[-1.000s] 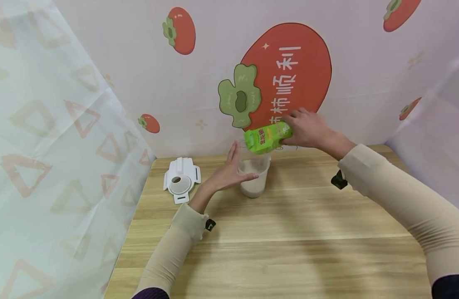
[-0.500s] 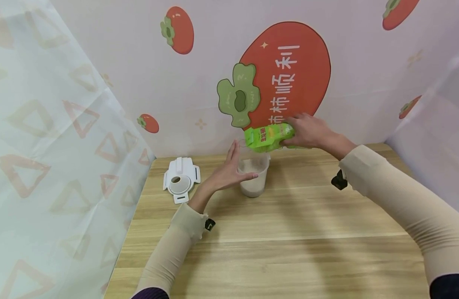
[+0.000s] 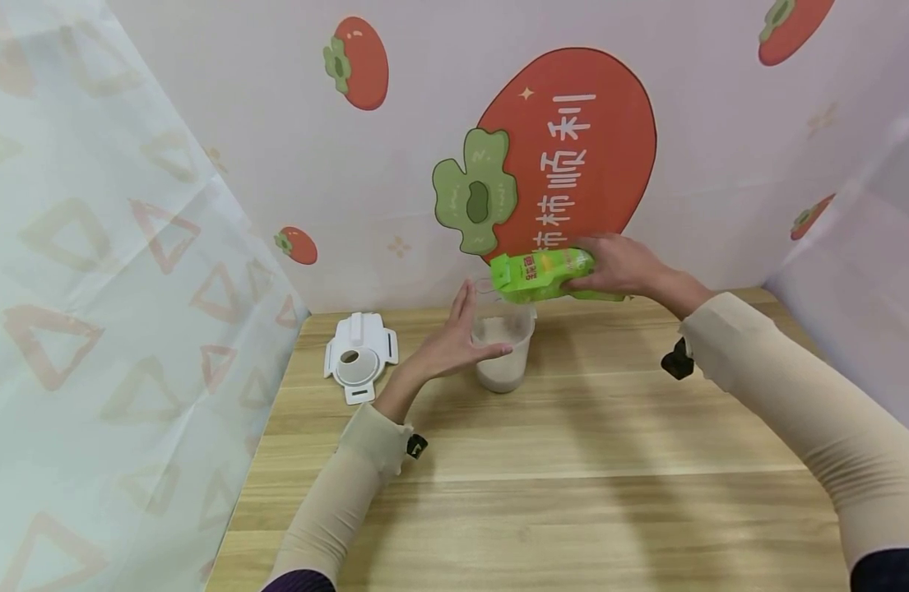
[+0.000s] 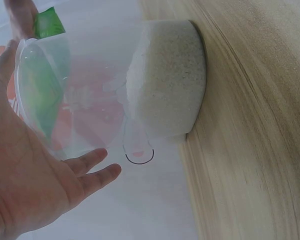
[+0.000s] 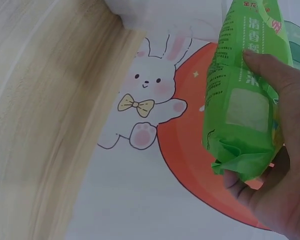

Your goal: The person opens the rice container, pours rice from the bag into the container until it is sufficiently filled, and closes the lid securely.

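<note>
My right hand point(image 3: 623, 265) grips a green rice bag point(image 3: 537, 276), lying nearly sideways above a clear plastic container point(image 3: 524, 349). In the right wrist view the thumb lies on the printed face of the bag point(image 5: 237, 95), with fingers bent under its folded end. White rice point(image 4: 165, 80) fills the lower part of the container, which stands upright on the table. Beside its rim, my left hand point(image 3: 448, 345) spreads its straight fingers and thumb around the near left side. The left wrist view has the palm close to the rim, and the bag shows through the clear wall.
A white lid point(image 3: 358, 353) with side clips and a round opening lies on the wooden table point(image 3: 543, 510) to the left. A cloth printed with persimmons point(image 3: 380, 173) rises right behind the container. Another patterned sheet point(image 3: 128, 329) borders the left side.
My right hand has shifted slightly right and down with the rice bag, which now lies flatter. My left hand, the container and the lid have kept their places.
</note>
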Demonstrator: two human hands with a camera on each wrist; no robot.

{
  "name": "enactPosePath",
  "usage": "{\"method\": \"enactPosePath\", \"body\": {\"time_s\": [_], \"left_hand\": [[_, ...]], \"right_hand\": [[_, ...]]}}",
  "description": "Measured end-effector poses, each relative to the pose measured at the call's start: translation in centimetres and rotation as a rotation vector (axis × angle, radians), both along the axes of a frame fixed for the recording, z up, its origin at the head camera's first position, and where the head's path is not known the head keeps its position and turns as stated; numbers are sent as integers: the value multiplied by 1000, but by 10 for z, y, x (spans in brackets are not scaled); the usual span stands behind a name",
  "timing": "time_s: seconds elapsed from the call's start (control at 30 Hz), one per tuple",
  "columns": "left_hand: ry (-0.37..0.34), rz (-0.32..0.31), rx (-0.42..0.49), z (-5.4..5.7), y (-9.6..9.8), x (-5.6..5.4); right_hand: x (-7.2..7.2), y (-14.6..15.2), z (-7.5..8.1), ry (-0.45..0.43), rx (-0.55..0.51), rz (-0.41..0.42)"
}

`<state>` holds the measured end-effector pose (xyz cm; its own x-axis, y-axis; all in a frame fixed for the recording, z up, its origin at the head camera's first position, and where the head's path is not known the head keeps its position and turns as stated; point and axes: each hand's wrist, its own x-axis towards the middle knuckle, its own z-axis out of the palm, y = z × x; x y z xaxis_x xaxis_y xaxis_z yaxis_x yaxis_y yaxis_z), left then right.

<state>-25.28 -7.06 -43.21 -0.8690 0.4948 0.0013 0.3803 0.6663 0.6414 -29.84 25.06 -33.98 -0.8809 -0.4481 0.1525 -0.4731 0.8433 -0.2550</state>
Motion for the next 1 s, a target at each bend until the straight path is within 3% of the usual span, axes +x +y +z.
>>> {"method": "enactPosePath", "body": {"time_s": [0.47,1.0], "left_hand": [[3,5,6,-2,0,1],[-6,1,17,0,-1,0]], "right_hand": [[5,18,-2,-37,-32,1],[9,64,-15,-108,-25,-42]]}}
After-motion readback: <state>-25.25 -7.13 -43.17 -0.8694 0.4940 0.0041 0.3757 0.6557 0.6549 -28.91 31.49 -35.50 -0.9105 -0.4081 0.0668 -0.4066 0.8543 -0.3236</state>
